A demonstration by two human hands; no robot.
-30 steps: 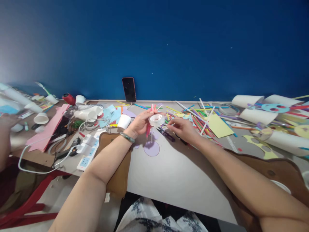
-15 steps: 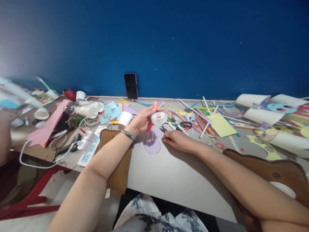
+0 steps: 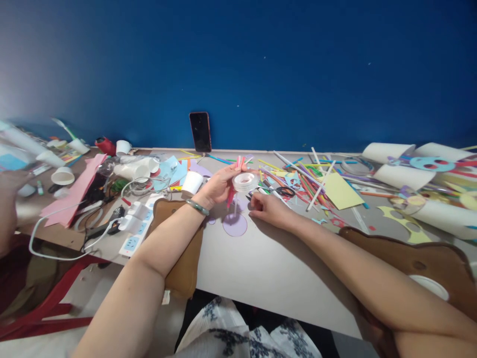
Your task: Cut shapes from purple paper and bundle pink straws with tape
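Observation:
My left hand point(image 3: 220, 185), with a bangle at its wrist, is closed on a roll of clear tape point(image 3: 245, 182). Pink and red paper pieces point(image 3: 240, 162) stick out above and below the same hand. Lower right of the roll, my right hand point(image 3: 266, 206) is curled just above the table, fingertips pressed together; whatever is between them is hidden. Black-handled scissors point(image 3: 285, 191) lie behind it. A purple paper circle point(image 3: 235, 225) lies below the roll, and a white paper cup point(image 3: 193, 183) stands left of my left hand.
Coloured sticks and paper scraps point(image 3: 309, 179) are heaped behind my right hand, beside a yellow sheet point(image 3: 343, 191). A phone point(image 3: 200, 132) leans on the blue wall. Left are a power strip point(image 3: 134, 240), a white cable and pink paper point(image 3: 76, 191). Another person's arm point(image 3: 9, 214) shows far left.
My right hand has lifted slightly and curled its fingers more. My left hand with the tape roll has stayed in place. The view has shifted a little.

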